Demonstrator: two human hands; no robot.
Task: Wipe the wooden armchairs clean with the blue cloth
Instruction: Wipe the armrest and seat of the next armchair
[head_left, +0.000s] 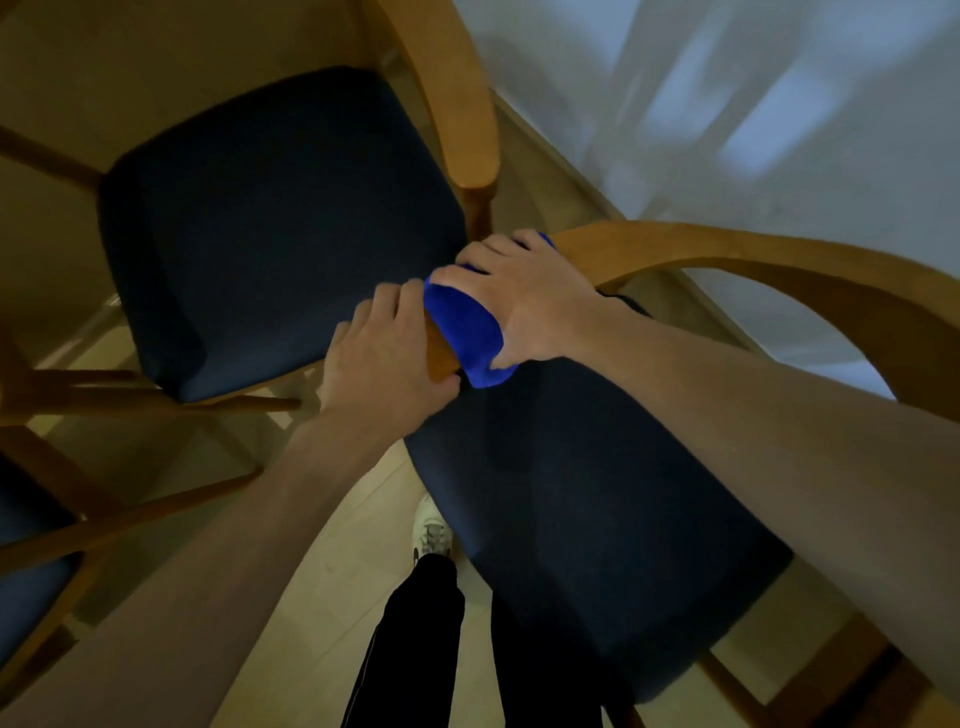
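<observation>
Bare forearms (779, 441), no sleeves, black trousers (415, 639), white lace-up sneaker (432, 530)

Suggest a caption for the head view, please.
Right hand wraps blue cloth around armrest; left hand steadies its end.

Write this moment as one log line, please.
right hand: wraps blue cloth round armrest | left hand: grips armrest end

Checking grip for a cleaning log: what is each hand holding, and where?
The right hand grips the blue cloth wrapped over the armrest end; the left hand holds that armrest's bare tip.
</observation>
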